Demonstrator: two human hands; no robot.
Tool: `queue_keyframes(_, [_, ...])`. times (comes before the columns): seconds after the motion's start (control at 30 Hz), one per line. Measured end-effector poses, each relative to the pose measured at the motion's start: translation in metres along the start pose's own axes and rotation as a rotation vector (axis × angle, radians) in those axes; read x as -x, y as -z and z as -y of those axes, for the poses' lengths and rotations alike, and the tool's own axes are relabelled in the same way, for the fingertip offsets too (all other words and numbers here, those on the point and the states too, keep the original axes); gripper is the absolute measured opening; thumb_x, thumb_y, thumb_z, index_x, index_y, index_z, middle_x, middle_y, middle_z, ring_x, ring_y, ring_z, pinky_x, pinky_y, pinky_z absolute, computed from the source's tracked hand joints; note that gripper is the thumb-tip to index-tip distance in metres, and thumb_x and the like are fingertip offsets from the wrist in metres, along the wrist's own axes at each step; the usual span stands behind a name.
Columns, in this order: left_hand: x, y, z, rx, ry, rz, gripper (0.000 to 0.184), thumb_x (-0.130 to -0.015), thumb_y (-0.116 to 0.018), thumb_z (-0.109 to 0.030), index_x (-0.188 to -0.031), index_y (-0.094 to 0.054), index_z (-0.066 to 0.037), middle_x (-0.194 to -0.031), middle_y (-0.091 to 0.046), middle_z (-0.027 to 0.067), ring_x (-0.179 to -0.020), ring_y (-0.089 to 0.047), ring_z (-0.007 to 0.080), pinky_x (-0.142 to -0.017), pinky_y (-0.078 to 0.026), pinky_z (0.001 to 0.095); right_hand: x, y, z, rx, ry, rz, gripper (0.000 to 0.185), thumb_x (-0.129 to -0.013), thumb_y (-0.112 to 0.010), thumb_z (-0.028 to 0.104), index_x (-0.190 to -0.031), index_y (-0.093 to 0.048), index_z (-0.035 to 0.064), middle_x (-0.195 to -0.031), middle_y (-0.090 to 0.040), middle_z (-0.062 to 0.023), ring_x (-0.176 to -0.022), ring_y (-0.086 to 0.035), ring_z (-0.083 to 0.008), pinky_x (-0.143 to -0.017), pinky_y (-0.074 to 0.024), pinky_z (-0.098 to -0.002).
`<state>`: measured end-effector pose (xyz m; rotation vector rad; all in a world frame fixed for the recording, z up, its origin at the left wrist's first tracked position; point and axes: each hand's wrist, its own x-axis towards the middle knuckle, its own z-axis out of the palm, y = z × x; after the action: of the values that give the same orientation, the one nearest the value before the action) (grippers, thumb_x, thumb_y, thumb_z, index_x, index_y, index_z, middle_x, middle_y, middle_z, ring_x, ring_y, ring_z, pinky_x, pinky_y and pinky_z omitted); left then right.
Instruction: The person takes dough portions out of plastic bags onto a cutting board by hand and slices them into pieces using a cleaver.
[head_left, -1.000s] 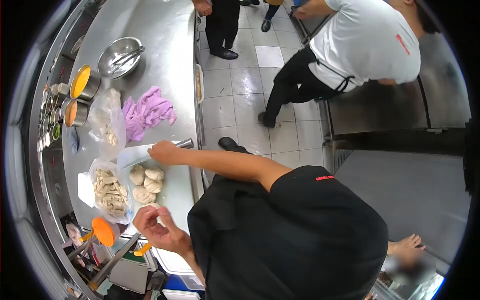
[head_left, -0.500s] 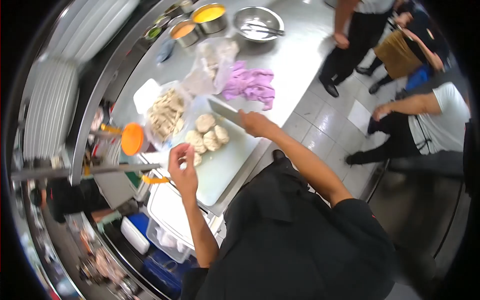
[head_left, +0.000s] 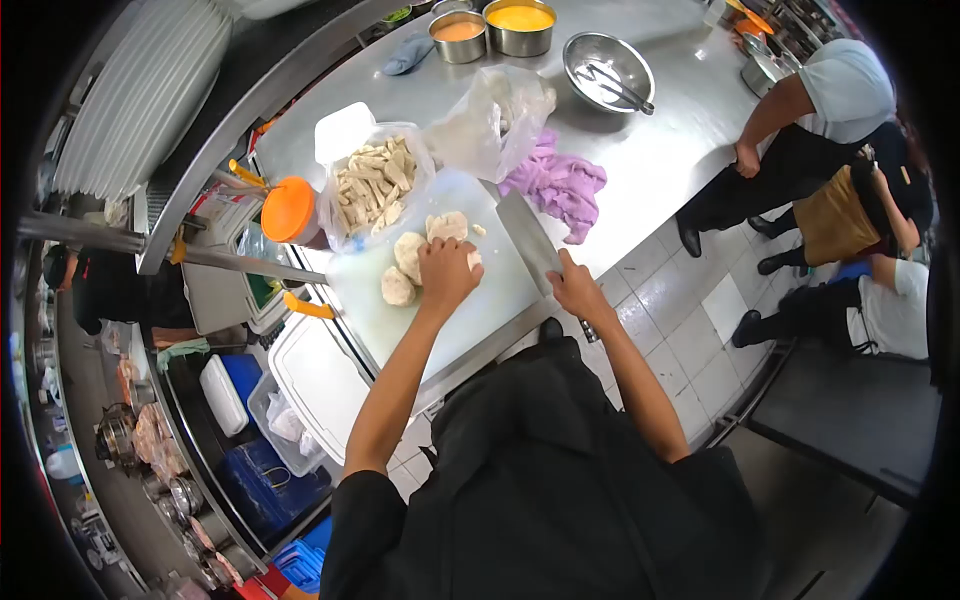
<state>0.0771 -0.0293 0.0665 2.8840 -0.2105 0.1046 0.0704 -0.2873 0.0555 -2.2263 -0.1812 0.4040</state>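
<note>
My right hand [head_left: 579, 288] is closed round the handle of a cleaver [head_left: 527, 240], whose broad blade rests along the right side of the white cutting board [head_left: 465, 325]. My left hand [head_left: 450, 275] lies over the pale, rounded food lumps [head_left: 398, 288] on the board, its fingers curled down onto one partly hidden under them. Several lumps sit around those fingers, and a small scrap [head_left: 479, 230] lies nearby. Just beyond the board, pale cut strips [head_left: 372, 185] fill a clear plastic container.
A plastic bag [head_left: 490, 125] and a purple cloth [head_left: 560, 185] lie behind the board. Farther back stand a metal bowl [head_left: 600, 65] with utensils and pots of yellow [head_left: 520, 18] and orange [head_left: 457, 32] contents. An orange-lidded tub [head_left: 290, 210] is at left. Several people stand at right.
My left hand has moved from beside the board onto the lumps and taken hold of one. The cleaver has swung to lie along the board's right side. The head view has shifted.
</note>
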Motion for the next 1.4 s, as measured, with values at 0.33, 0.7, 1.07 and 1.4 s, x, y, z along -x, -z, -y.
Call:
queue_keyframes(0.33, [-0.007, 0.010, 0.005, 0.072, 0.009, 0.001, 0.030, -0.074, -0.073, -0.021, -0.104, -0.073, -0.017, -0.104, -0.067, 0.0039, -0.105, -0.054, 0.0250, -0.091, -0.035, 0.0455, 0.006, -0.002, -0.006, 0.082, -0.048, -0.031, 0.037, -0.092, -0.058, 0.018, -0.117, -0.038, -0.0017, -0.078, -0.060, -0.0373, -0.077, -0.056, -0.0586, -0.070, -0.0415, -0.0645])
queue_keyframes(0.7, [-0.051, -0.046, 0.014, -0.180, -0.212, -0.070, 0.012, -0.083, -0.063, -0.014, -0.093, -0.069, -0.012, -0.093, -0.067, 0.0053, -0.106, -0.054, 0.0250, -0.097, -0.032, 0.0515, 0.000, -0.008, -0.016, 0.116, 0.009, -0.064, 0.035, -0.094, -0.059, 0.020, -0.109, -0.038, -0.0037, -0.074, -0.061, -0.0353, -0.074, -0.060, -0.0547, -0.063, -0.0436, -0.0576])
queue_keyframes(1.07, [-0.086, 0.022, 0.128, -0.261, 0.343, -0.387, 0.027, -0.078, -0.069, -0.033, -0.101, -0.070, -0.018, -0.112, -0.065, 0.0068, -0.121, -0.050, 0.0298, -0.102, -0.030, 0.0622, 0.002, -0.006, -0.010, 0.112, -0.055, -0.018, 0.039, -0.094, -0.058, 0.019, -0.117, -0.037, -0.0044, -0.072, -0.059, -0.0369, -0.074, -0.058, -0.0565, -0.064, -0.0433, -0.0606])
queue_keyframes(1.4, [-0.037, 0.000, 0.023, 0.026, 0.108, -0.089, 0.034, -0.073, -0.077, -0.026, -0.102, -0.067, -0.012, -0.104, -0.061, 0.0109, -0.094, -0.059, 0.0329, -0.081, -0.047, 0.0427, -0.002, -0.005, -0.033, 0.015, -0.066, 0.024, 0.034, -0.093, -0.061, 0.017, -0.110, -0.040, -0.0027, -0.069, -0.062, -0.0309, -0.062, -0.061, -0.0506, -0.055, -0.0454, -0.0563])
